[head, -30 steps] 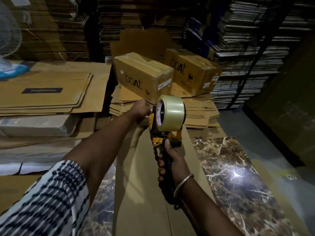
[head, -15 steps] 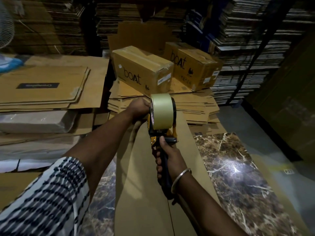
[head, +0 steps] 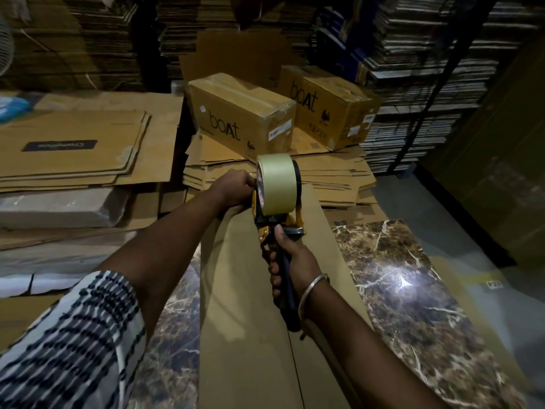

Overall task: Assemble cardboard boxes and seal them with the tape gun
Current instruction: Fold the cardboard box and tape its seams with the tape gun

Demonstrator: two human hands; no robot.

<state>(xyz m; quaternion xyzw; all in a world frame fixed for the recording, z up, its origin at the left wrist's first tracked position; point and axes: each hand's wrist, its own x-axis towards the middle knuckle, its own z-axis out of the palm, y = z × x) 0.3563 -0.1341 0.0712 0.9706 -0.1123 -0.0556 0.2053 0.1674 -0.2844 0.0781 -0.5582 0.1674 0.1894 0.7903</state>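
- Two hands at work near frame centre, both on or beside the tape gun (head: 277, 208).
- Right hand (head: 290, 261) wrapped tight round the dark handle, fingers curled on its left side, bangle (head: 312, 287) at the wrist; held so, probably, to steer the gun along the seam and keep the roll upright.
- Left hand (head: 236, 187) reaching forward with fingers curled at the far edge of the box (head: 250, 320), just beside the gun's left face; gripping the cardboard or the loose tape end, cannot tell which, the fingertips being hidden.
- Likely steadying the far end so the tape bites before the pull toward the body.
- Both forearms stretched out from the lower frame, left from lower left in a patterned sleeve (head: 73, 343), right from lower right, converging at the gun.
- Tape roll (head: 277, 184) standing on edge above the orange frame, over the box's far end.
- Box lying long on the marble table (head: 413, 305), centre seam running toward the bottom of the frame, not yet visibly taped.
- Beyond, upper centre: two sealed printed boxes (head: 241, 113) atop a stack of flat cardboard (head: 330, 178).
- Left of frame: more flat sheets (head: 73, 152) piled up.
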